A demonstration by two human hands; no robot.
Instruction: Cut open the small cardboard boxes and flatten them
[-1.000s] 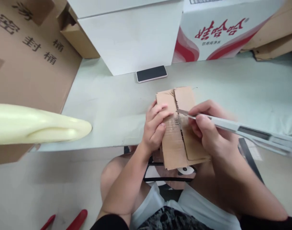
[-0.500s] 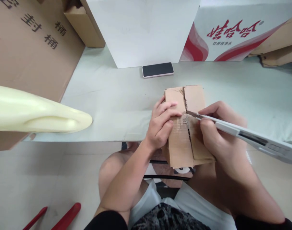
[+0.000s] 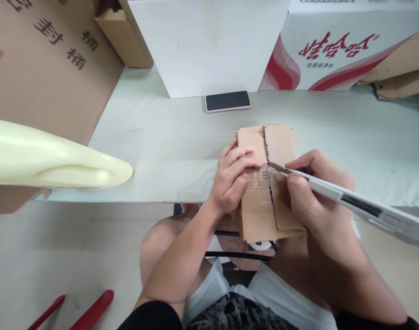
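A small brown cardboard box [image 3: 259, 206] lies at the table's front edge, partly overhanging it. Clear tape crosses the slit between its two top flaps. My left hand [image 3: 232, 176] grips the box's left side, fingers spread over the left flap. In my right hand [image 3: 321, 197] is a white utility knife [image 3: 361, 208], held like a pen, fingers closed around its front end. Its blade tip touches the slit by the tape, about midway along the box. The knife's handle slants down to the right, out of view.
A phone [image 3: 228, 101] lies behind the box, before a white carton [image 3: 212, 46]. A printed red-and-white carton [image 3: 333, 50] stands at back right. On the left are a big cardboard box [image 3: 58, 87] and a pale yellow smooth object [image 3: 65, 160]. Red legs [image 3: 92, 309] show on the floor.
The knife's handle end has dipped slightly, and my right hand has shifted a little downward. The blade stays at the slit. My left hand keeps its hold on the box.
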